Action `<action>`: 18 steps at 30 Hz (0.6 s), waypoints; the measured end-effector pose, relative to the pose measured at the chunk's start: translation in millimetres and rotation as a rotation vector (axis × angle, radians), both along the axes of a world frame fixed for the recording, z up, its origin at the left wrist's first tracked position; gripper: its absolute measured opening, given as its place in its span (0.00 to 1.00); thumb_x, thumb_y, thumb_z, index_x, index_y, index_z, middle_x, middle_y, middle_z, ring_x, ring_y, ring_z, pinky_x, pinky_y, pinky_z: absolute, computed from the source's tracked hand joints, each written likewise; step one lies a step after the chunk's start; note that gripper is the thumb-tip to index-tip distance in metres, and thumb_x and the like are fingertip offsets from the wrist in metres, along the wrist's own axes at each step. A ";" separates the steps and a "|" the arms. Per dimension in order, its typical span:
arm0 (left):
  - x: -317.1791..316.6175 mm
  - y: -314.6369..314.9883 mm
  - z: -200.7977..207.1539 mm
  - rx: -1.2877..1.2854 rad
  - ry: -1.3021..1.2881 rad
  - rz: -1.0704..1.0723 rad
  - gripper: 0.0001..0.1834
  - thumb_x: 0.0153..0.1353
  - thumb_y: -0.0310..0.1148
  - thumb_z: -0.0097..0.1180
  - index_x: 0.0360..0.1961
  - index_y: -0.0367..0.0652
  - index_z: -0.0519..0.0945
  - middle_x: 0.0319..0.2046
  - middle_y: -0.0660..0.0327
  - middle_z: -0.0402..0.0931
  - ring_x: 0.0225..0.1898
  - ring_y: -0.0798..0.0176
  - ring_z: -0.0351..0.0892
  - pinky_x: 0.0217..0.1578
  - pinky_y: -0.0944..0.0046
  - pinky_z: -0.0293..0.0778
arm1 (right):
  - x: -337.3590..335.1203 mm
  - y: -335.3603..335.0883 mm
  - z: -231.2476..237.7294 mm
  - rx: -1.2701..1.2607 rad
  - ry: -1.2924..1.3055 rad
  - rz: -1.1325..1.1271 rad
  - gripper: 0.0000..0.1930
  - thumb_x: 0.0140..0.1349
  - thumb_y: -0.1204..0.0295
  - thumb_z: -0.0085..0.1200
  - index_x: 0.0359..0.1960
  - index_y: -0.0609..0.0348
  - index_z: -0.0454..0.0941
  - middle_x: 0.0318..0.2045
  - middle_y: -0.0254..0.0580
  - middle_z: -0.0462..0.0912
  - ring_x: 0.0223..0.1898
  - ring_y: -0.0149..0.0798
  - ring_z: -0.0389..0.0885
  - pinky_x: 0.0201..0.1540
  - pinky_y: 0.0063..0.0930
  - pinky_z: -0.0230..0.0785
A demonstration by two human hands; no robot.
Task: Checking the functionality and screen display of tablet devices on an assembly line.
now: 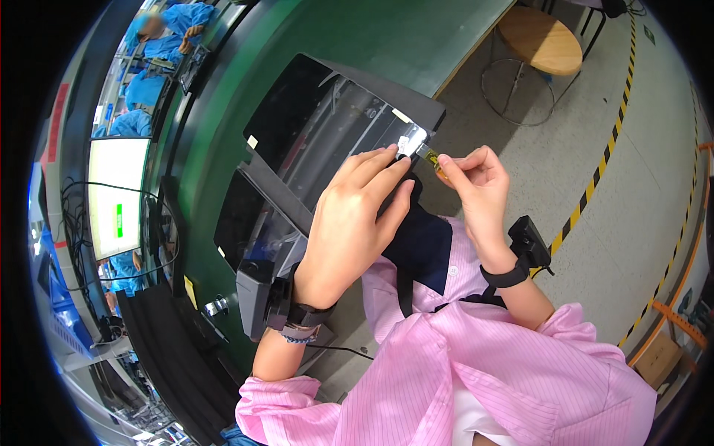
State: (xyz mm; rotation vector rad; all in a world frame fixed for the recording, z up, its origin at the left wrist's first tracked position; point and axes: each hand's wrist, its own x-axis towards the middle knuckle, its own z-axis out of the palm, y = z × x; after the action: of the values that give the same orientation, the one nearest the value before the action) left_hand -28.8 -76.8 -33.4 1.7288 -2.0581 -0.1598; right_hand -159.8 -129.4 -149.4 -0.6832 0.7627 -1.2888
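Two dark, glossy panels lie on the green bench. My left hand (359, 210) reaches over the farther panel (327, 123), fingers stretched out and resting near its right corner. Beside those fingertips is a small white piece (404, 144) on the panel, next to a shiny silver corner. My right hand (480, 186) is just off that corner, thumb and forefinger pinching a small yellow-and-black strip (431, 157). The strip's silver end meets or nearly meets the panel edge; I cannot tell which. The nearer panel (232, 223) lies partly behind my left wrist.
A lit monitor (117, 197) stands at the left with loose black cables. Black trays (160, 334) are at the lower left, by a small roll (216, 305). Beyond the green bench (416, 44) stands a round wooden stool (541, 41). People in blue work at the far left.
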 end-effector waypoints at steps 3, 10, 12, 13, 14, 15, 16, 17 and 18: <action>-1.0 3.3 0.2 -0.015 0.011 -0.011 0.12 0.52 0.26 0.59 0.38 0.33 0.80 0.41 0.49 0.78 0.45 0.50 0.76 0.45 0.58 0.73 | 2.9 1.6 -2.9 -0.040 0.035 0.003 0.12 0.54 0.82 0.60 0.24 0.61 0.67 0.26 0.38 0.77 0.31 0.27 0.78 0.35 0.20 0.76; -1.5 4.3 -2.9 0.001 0.026 -0.003 0.13 0.51 0.24 0.60 0.41 0.37 0.81 0.43 0.51 0.78 0.45 0.52 0.78 0.45 0.59 0.74 | 9.2 3.0 0.7 -0.077 0.072 -0.037 0.12 0.54 0.82 0.60 0.23 0.61 0.66 0.24 0.36 0.75 0.31 0.26 0.77 0.37 0.19 0.73; -3.0 3.8 -4.2 0.005 0.042 -0.015 0.13 0.51 0.24 0.60 0.40 0.36 0.81 0.43 0.51 0.78 0.45 0.51 0.78 0.45 0.59 0.74 | 10.3 4.2 0.4 -0.094 0.084 -0.039 0.12 0.54 0.82 0.60 0.23 0.61 0.66 0.24 0.35 0.75 0.31 0.26 0.77 0.38 0.18 0.72; -3.7 3.6 -5.3 0.003 0.041 -0.015 0.13 0.51 0.24 0.60 0.40 0.36 0.81 0.43 0.51 0.78 0.45 0.51 0.78 0.45 0.59 0.74 | 10.8 4.5 0.0 -0.107 0.088 -0.039 0.12 0.54 0.81 0.61 0.23 0.61 0.66 0.23 0.35 0.75 0.31 0.25 0.77 0.38 0.18 0.71; -4.4 3.8 -7.3 0.000 0.048 -0.017 0.14 0.51 0.24 0.60 0.41 0.37 0.80 0.43 0.51 0.78 0.46 0.51 0.77 0.46 0.59 0.73 | 11.0 5.1 -0.9 -0.120 0.093 -0.040 0.12 0.54 0.81 0.61 0.23 0.61 0.66 0.23 0.34 0.75 0.32 0.25 0.76 0.38 0.18 0.70; -5.2 3.7 -9.3 -0.004 0.055 -0.019 0.15 0.51 0.25 0.60 0.42 0.37 0.80 0.43 0.50 0.78 0.46 0.50 0.77 0.46 0.58 0.73 | 11.2 4.0 -2.2 -0.121 0.092 -0.041 0.12 0.54 0.81 0.61 0.23 0.61 0.66 0.23 0.34 0.75 0.32 0.25 0.76 0.38 0.18 0.70; -5.8 2.0 -11.1 -0.006 0.055 -0.019 0.15 0.51 0.25 0.60 0.42 0.37 0.80 0.43 0.50 0.78 0.46 0.50 0.77 0.46 0.58 0.73 | 11.6 1.2 -3.6 -0.123 0.108 -0.039 0.12 0.54 0.81 0.61 0.23 0.61 0.67 0.23 0.34 0.74 0.32 0.24 0.76 0.37 0.18 0.70; -6.1 -0.9 -14.2 -0.047 0.016 -0.001 0.16 0.51 0.26 0.61 0.43 0.36 0.79 0.44 0.49 0.78 0.49 0.49 0.76 0.48 0.58 0.73 | 11.8 -1.0 -4.8 -0.124 0.125 -0.038 0.12 0.54 0.81 0.61 0.23 0.61 0.67 0.23 0.34 0.74 0.31 0.24 0.75 0.37 0.17 0.69; -6.5 -4.5 -17.8 -0.089 -0.023 0.017 0.18 0.50 0.27 0.61 0.44 0.35 0.79 0.45 0.48 0.77 0.51 0.48 0.75 0.50 0.57 0.72 | 12.0 -3.1 -4.9 -0.127 0.125 -0.038 0.12 0.54 0.81 0.61 0.23 0.61 0.67 0.23 0.34 0.74 0.31 0.24 0.75 0.37 0.17 0.69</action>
State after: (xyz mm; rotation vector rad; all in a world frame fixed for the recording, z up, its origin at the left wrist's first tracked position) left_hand -35.3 -81.3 -51.2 1.7009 -2.0342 -0.0428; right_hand -147.8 -132.5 -154.3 -0.8617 0.8034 -1.3464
